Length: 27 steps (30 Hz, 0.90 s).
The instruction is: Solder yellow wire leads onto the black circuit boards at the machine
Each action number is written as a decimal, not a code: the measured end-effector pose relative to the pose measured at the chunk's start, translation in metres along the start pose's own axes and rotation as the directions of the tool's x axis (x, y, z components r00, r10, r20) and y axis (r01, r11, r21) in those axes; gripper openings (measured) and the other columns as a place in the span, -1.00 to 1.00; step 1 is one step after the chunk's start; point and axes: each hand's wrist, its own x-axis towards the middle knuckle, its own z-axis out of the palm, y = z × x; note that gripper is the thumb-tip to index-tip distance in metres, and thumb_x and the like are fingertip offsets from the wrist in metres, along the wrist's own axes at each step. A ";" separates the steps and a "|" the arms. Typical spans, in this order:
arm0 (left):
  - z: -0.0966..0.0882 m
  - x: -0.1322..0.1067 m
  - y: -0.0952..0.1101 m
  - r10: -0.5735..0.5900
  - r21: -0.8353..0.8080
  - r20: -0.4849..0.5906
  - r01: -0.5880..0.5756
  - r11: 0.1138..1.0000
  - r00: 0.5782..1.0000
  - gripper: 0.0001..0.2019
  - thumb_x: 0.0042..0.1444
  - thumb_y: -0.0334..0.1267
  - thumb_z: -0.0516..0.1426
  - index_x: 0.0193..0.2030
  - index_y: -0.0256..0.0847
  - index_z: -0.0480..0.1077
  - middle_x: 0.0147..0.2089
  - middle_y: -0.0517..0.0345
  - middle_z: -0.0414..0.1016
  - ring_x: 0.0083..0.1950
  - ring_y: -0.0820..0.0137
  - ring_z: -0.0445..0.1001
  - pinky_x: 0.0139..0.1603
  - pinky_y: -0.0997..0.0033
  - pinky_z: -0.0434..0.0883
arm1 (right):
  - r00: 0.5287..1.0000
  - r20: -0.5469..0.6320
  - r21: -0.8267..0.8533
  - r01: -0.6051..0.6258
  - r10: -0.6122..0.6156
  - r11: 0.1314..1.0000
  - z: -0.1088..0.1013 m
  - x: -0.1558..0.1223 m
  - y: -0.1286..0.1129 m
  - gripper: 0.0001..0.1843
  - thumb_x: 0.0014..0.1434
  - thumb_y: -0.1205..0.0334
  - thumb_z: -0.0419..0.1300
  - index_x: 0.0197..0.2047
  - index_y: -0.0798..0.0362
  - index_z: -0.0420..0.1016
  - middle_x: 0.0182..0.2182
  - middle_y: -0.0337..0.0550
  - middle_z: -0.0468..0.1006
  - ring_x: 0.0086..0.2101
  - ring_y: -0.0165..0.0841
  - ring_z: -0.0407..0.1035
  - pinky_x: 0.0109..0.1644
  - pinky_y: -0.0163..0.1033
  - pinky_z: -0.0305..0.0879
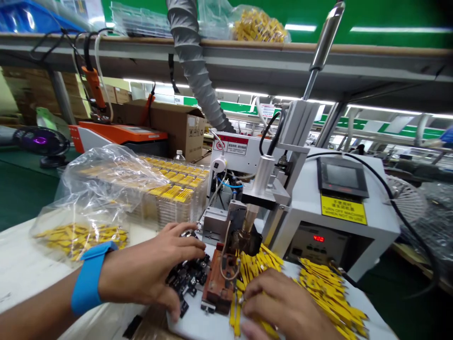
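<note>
My left hand (152,267), with a blue wristband (90,278), hovers over a heap of small black parts (189,278). Its thumb and fingers are spread, and it holds nothing visible. My right hand (279,302) reaches low over loose yellow strips (260,262), its fingers bent and its thumb apart from them. Slightly blurred, it hides the strips beneath; no held strip can be made out. Between both hands lies a reddish-brown fixture block (221,283) with a thin looped cable, below the metal press head (251,217) of a bench machine.
More yellow strips (329,293) lie right of my right hand, before the grey control box (357,208). At left stand a clear bag of yellow strips (85,236) and stacked clear trays (177,203). An overhead shelf (247,61) and grey hose (187,52) are above.
</note>
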 end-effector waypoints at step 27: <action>0.040 0.028 0.040 -0.001 -0.165 -0.278 -0.046 0.985 0.960 -0.57 0.15 -0.21 0.19 0.18 -0.10 0.33 0.12 0.02 0.48 0.22 0.10 0.32 0.22 -0.01 0.29 | 0.814 0.109 -0.671 -0.363 0.571 0.646 -0.034 -0.037 0.023 -0.69 -0.22 0.63 0.19 -0.55 0.01 0.56 -0.58 -0.05 0.57 -0.55 -0.13 0.50 -0.61 -0.32 0.09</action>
